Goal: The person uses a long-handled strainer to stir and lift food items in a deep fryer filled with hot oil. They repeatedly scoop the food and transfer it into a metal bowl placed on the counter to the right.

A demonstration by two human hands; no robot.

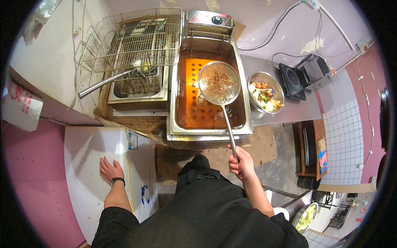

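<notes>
My right hand (242, 162) grips the metal handle of a round fine-mesh skimmer (219, 82). Brown crumbs lie in its mesh, which is over the vat of an electric deep fryer (171, 124). Orange-brown oil (189, 111) fills the vat, and a perforated plate shows through it. Whether the mesh touches the oil, I cannot tell. My left hand (111, 169) rests with spread fingers on the white lid of a chest freezer (83, 192). To the right of the fryer stands a steel bowl (280, 107) with browned balls and pale green vegetables in it.
A large wire rack basket (130, 55) sits atop a second fryer (139, 99) at the left. Beneath it, a fry basket's handle (105, 84) sticks out leftward. An induction cooker (291, 80) is farther right. Another bowl (307, 217) of cut greens stands low at the right.
</notes>
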